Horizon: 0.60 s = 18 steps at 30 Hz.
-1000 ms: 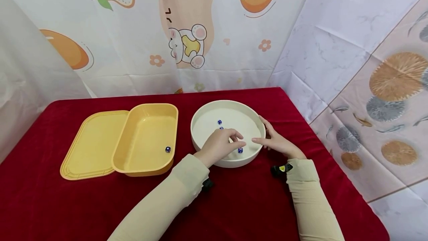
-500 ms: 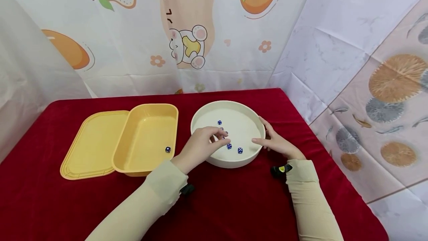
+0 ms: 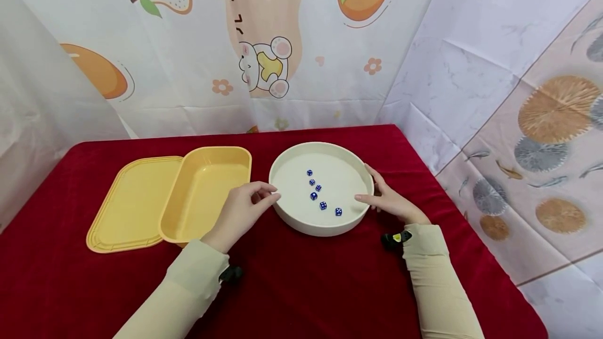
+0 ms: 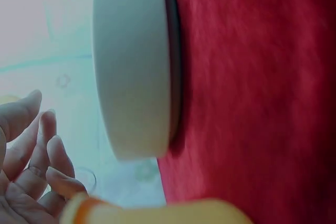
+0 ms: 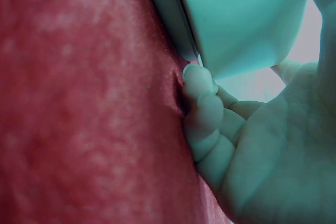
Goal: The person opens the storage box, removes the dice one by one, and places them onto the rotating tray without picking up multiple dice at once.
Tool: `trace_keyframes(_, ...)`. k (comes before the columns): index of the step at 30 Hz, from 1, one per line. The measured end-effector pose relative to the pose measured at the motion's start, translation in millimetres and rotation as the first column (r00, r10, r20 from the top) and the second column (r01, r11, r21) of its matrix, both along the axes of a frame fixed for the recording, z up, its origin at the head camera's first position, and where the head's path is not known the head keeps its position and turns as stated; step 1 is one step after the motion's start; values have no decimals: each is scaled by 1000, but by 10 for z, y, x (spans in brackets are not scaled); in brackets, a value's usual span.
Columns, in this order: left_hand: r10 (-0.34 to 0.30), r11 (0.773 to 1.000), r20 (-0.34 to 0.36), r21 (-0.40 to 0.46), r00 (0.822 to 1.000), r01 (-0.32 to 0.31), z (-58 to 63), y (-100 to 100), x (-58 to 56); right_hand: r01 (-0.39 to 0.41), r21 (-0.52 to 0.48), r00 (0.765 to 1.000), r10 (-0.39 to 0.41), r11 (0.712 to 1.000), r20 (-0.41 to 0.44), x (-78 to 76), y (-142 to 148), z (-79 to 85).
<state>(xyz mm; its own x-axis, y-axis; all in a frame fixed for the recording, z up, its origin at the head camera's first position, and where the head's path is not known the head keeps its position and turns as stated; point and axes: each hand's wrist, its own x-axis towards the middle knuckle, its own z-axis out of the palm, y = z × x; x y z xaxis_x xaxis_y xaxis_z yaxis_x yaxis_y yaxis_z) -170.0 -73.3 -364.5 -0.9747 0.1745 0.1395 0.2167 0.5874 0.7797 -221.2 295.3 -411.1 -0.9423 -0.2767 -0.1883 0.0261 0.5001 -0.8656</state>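
Note:
Several blue dice (image 3: 313, 196) with white pips lie in a loose slanting row on the floor of a round cream bowl (image 3: 292, 169). My right hand (image 3: 390, 200) holds the bowl's right side, thumb over the rim and fingers against the outer wall. Between the bowl and a yellow box (image 3: 207, 171) hovers my left hand (image 3: 242, 211), its fingers loosely bent. In the left wrist view, no object shows between the left thumb and fingers (image 4: 47, 153). That hand covers the near right part of the box, where the die seen earlier is now hidden.
A yellow lid (image 3: 132, 203) lies left of the box, partly under or against its edge. Everything stands on a red tablecloth (image 3: 301, 286). A printed curtain (image 3: 188, 82) hangs behind, and another wall covering (image 3: 471, 93) rises at the right.
My left hand has moved left, from above the bowl to the gap beside the yellow box, uncovering more dice in the bowl. My right hand has stayed on the bowl.

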Motion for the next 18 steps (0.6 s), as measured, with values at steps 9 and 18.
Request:
trace_keyframes(9, 81, 996, -14, 48, 997, -80, -39, -347, -40, 0, -1, 1000, 0, 1000, -5, 4, -9, 7)
trace_keyframes(18, 132, 991, -13, -12, 991, -132, -133, -593, -121, -1, -4, 1000, 1, 1000, -8, 8, -3, 6)
